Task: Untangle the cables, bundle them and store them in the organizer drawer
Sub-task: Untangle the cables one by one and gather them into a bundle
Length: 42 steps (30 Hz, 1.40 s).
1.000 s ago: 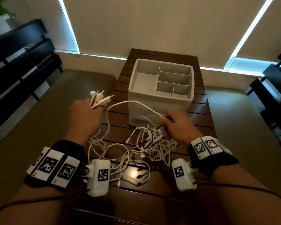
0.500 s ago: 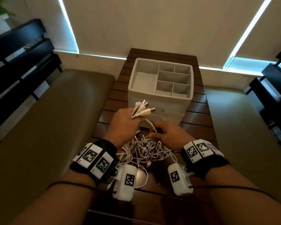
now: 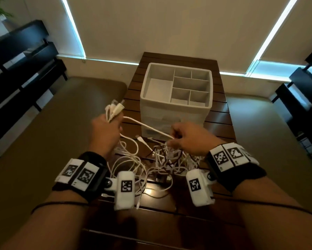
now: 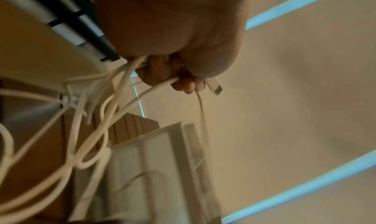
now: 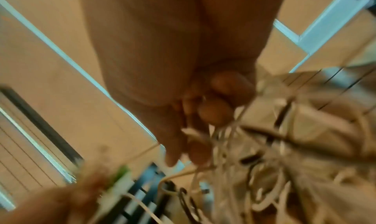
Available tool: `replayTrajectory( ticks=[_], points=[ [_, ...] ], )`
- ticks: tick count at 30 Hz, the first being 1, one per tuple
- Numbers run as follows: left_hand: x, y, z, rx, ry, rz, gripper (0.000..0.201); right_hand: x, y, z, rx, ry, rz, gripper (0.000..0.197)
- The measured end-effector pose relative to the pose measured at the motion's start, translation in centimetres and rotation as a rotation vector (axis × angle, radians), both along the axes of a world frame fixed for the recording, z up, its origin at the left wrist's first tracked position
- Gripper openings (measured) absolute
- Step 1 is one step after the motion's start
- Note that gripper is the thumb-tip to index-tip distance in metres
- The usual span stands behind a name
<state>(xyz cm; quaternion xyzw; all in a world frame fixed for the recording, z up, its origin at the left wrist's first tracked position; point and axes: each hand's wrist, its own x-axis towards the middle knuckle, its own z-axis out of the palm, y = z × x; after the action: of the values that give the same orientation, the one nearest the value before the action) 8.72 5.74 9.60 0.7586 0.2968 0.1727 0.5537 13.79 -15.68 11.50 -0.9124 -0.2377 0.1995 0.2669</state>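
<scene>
**Both hands locked into the cable tangle in front of the organizer**

Here's the left hand, fist curled tight round a clutch of white cable ends, and the plugs fan out above the knuckles, up off the table's left edge. The left wrist view backs it up: fingers wrapped round several white strands, one USB plug poking out past the fingertips.

Over to the right hand, low over the pile, thumb and fingers pinching a strand out of the knot. One white cable runs taut between the two hands, straight across the front of the organizer. The right wrist view is blurred, but curled fingertips sit among thin white strands.

The tangle itself, mostly white leads with a few dark ones threaded through, sprawls on the dark slatted wooden table between the wrists, loops trailing back toward the person.

Behind it stands the white organizer, divided top tray showing bare compartments, its translucent drawer front just behind the stretched cable. Tan benches flank the table on either side.
</scene>
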Motion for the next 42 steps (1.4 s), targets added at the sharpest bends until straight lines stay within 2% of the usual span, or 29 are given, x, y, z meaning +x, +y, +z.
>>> replayTrajectory(
  ticks=[1,3,6,8,10,12,14,16,18,20,22,24,26,28,29,31,33,34,36,39,40,42],
  points=[
    [0.0,0.1,0.7,-0.047,-0.039,0.037,0.022,0.2,-0.3,-0.9,-0.132,0.027,0.024,0.008],
    [-0.2,0.4,1.7,0.064,-0.053,0.012,0.024,0.2,-1.1,-2.3,-0.22,0.013,0.005,0.009],
    [-0.4,0.9,2.7,0.424,0.004,-0.11,0.023,0.2,-1.5,-2.5,0.043,0.052,-0.117,0.011],
    [-0.6,0.6,3.5,0.563,0.026,-0.16,0.02,0.3,-1.2,-2.3,0.041,-0.04,-0.092,0.012],
    [-0.7,-0.9,4.4,0.576,-0.025,-0.235,0.015,0.3,-0.8,-2.3,-0.057,-0.134,0.001,0.013],
    [-0.6,-2.9,4.3,0.536,-0.04,-0.41,0.011,0.3,-0.1,-1.9,-0.04,-0.143,0.057,0.013],
    [-0.3,-4.5,3.2,0.518,0.079,-0.582,0.011,0.2,0.4,-1.6,0.031,-0.214,0.064,0.018],
    [-0.1,-4.8,2.1,0.51,0.138,-0.653,0.02,0.2,0.3,-1.4,0.114,-0.278,0.052,0.02],
    [0.0,-4.7,1.9,0.499,0.128,-0.627,0.026,0.1,-0.2,-1.9,0.101,-0.195,0.031,0.009],
    [-0.2,-4.9,2.3,0.407,0.077,-0.575,0.029,-0.2,-0.8,-3.1,0.008,-0.059,0.027,0.01],
    [-0.6,-5.2,3.1,0.34,0.022,-0.532,0.035,0.2,-1.0,-4.1,-0.099,-0.03,0.028,0.008],
    [-0.9,-4.7,3.6,0.337,-0.004,-0.507,0.033,0.6,-0.8,-3.8,-0.162,-0.054,0.031,0.007],
    [-1.1,-3.6,4.3,0.351,-0.003,-0.463,0.029,0.7,-0.7,-2.8,-0.057,-0.061,-0.022,0.01],
    [-1.1,-2.3,5.0,0.325,-0.034,-0.394,0.035,0.5,-0.8,-1.8,0.135,-0.171,-0.098,0.014],
    [-1.2,-1.8,5.5,0.29,-0.068,-0.366,0.037,0.4,-0.7,-1.6,0.159,-0.221,-0.11,0.017],
    [-1.6,-2.2,6.3,0.248,-0.118,-0.358,0.038,0.2,-0.5,-2.0,0.018,-0.197,-0.052,0.02],
    [-2.1,-3.2,7.0,0.248,-0.147,-0.365,0.034,0.5,0.0,-3.5,-0.171,-0.076,0.027,0.015],
    [-2.2,-3.6,7.3,0.265,-0.153,-0.367,0.033,0.8,-0.1,-4.1,-0.192,-0.032,0.026,0.012],
    [-1.8,-3.2,7.4,0.352,-0.105,-0.377,0.035,1.2,-0.5,-4.9,-0.061,-0.008,-0.057,0.015],
    [-0.4,-1.1,6.3,0.591,0.145,-0.369,0.033,1.1,-1.4,-5.1,0.093,-0.144,-0.19,0.02],
    [-0.2,-0.9,5.9,0.651,0.194,-0.35,0.025,1.0,-1.7,-4.9,0.084,-0.181,-0.201,0.02],
    [0.0,-1.5,5.4,0.687,0.171,-0.339,0.012,0.6,-1.6,-4.6,0.02,-0.222,-0.173,0.019]
  ],
)
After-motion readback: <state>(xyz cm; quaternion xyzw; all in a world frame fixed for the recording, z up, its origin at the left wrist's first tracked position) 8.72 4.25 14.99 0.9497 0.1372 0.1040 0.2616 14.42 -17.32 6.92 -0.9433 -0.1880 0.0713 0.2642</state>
